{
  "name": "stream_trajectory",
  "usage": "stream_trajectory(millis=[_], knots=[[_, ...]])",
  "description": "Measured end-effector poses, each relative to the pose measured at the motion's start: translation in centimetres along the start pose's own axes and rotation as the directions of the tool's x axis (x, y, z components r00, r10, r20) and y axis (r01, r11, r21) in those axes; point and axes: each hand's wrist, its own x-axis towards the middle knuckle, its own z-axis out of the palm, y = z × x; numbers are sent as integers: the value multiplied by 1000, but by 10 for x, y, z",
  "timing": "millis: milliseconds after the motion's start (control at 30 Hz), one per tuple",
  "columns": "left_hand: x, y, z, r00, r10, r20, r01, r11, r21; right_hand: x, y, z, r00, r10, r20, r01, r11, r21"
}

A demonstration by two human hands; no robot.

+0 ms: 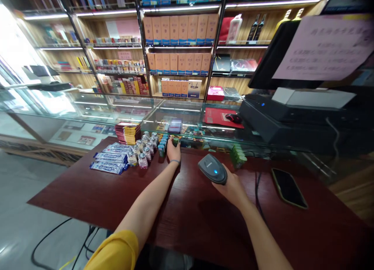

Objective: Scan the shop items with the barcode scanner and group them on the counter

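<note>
My right hand (232,186) is wrapped round the handle of a dark barcode scanner (210,166), whose blue light is on. The scanner's head points away from me over the table. Farther out, my left hand (174,152) has its fingers closed round a small green cylindrical pack (175,140), partly hidden by the hand. Just left of that hand stands a row of small blue cylindrical packs (161,148). Several similar green packs (238,157) stand in a row beyond the scanner, to its right.
Silver-lidded jars (143,160), a stack of red-and-yellow packets (127,133) and blue-white sachets (110,162) sit left on the brown table (187,207). A phone (289,187) and cable (257,196) lie right. Behind are a glass counter (137,106) and a monitor (269,59).
</note>
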Motion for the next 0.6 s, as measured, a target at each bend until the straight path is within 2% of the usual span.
stream_trajectory(millis=[133, 367, 600], knots=[[4, -4, 7, 997, -46, -58, 44, 999, -20, -1, 0, -3, 1000, 0, -8, 1, 999, 35], [7, -4, 20, 988, -46, -144, 47, 999, 8, -1, 9, -4, 1000, -13, 6, 13, 996, 87], [5, -1, 21, 994, -27, -107, 45, 986, 162, -1, 13, -2, 1000, -5, -8, 6, 995, 102]])
